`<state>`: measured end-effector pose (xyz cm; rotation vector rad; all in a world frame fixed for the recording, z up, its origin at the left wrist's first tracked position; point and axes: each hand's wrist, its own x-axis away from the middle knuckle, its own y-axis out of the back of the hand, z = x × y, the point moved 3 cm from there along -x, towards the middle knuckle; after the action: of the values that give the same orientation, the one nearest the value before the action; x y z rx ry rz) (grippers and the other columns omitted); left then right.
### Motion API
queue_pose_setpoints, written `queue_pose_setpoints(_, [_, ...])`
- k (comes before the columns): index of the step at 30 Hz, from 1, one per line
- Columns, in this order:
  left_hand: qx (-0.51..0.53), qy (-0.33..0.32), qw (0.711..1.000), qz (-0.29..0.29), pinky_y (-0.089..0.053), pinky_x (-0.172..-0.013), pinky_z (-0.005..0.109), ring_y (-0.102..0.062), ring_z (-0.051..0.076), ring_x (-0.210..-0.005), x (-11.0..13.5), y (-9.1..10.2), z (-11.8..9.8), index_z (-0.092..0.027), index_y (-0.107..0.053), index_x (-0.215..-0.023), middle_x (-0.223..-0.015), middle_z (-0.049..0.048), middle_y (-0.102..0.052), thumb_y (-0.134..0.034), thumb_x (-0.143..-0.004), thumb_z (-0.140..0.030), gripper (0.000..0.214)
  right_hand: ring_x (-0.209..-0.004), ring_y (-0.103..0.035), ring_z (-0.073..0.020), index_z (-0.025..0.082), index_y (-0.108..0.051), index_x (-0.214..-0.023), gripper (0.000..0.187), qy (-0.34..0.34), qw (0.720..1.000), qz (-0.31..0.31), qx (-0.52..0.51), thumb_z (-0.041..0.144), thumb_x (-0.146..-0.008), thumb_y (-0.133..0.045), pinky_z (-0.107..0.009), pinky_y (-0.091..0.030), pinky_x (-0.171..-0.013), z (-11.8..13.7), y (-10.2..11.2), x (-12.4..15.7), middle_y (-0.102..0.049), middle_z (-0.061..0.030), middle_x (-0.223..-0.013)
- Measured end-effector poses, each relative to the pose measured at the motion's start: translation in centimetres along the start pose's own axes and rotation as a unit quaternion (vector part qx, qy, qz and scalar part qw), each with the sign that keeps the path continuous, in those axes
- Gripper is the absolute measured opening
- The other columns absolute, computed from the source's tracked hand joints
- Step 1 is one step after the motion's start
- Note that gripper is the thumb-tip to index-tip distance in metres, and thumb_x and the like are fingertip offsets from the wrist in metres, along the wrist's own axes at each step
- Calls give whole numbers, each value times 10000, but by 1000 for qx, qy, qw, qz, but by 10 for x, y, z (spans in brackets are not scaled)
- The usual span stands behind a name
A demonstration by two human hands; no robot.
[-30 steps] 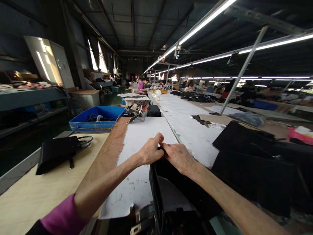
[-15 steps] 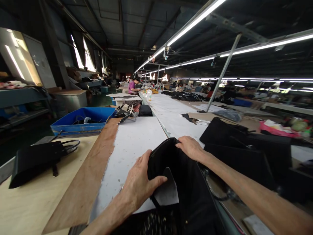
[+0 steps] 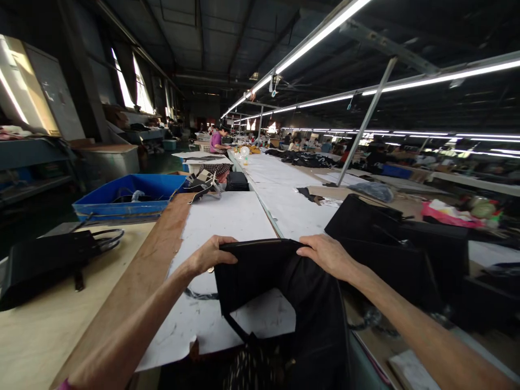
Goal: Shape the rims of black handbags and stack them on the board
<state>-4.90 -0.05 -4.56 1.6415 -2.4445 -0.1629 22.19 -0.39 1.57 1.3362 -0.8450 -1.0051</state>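
Observation:
A black bag (image 3: 319, 303) hangs open in front of me, its rim pulled nearly straight between both hands. My left hand (image 3: 214, 253) pinches the rim's left corner, thumb on the near side and fingers over the far side. At the right part of the same rim, my right hand (image 3: 328, 255) grips the edge with the thumb inside. The dark inner side faces me. A clear-wrapped handle (image 3: 201, 295) sticks out on the left of the bag. White paper (image 3: 264, 314) on the table shows below the rim, and the bag's lower part runs out of view.
More black bags (image 3: 402, 254) lie on the table to the right. Another black bag (image 3: 49, 260) with handles rests at the left on a tan board. Beyond it stands a blue bin (image 3: 122, 197). A slanted metal post (image 3: 365, 124) rises at right. A person (image 3: 218, 142) works farther along the table.
My left hand has moved left and up to the corner of the rim. The rim, curved before, is now stretched nearly straight. My right hand stays on the edge, slightly lower.

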Motion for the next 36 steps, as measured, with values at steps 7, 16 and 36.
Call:
queue_pose_setpoints(7, [45,-56,997,-14,-405,-625,217,-534,140,-695,6,0,2,-119,-628,-867,-721,-2,-612,-696,-547,-279,365,-1102,-478,-202,246,-460,-1197,402,50,982,19,-183,333,-806,-426,-286,-367,-884,-4,-12,-6,-559,-33,-1168])
queue_pose_setpoints(16, [32,-96,994,-43,-382,-650,216,-516,131,-700,9,1,2,-129,-646,-895,-753,9,-621,-588,-698,-350,301,-1204,-377,-222,191,-458,-1231,468,44,944,78,-319,335,-786,-440,-337,-290,-1007,-9,-22,-11,-456,-47,-1288])
queue_pose_setpoints(36, [-424,-221,859,-184,-379,-804,289,-520,167,-866,12,-21,-29,-185,-589,-885,-880,33,-615,-374,-837,-176,220,-1078,-496,-223,178,-507,-1191,442,35,896,89,-434,332,-778,-477,-355,-334,-964,-3,-21,-8,-572,-48,-1154])
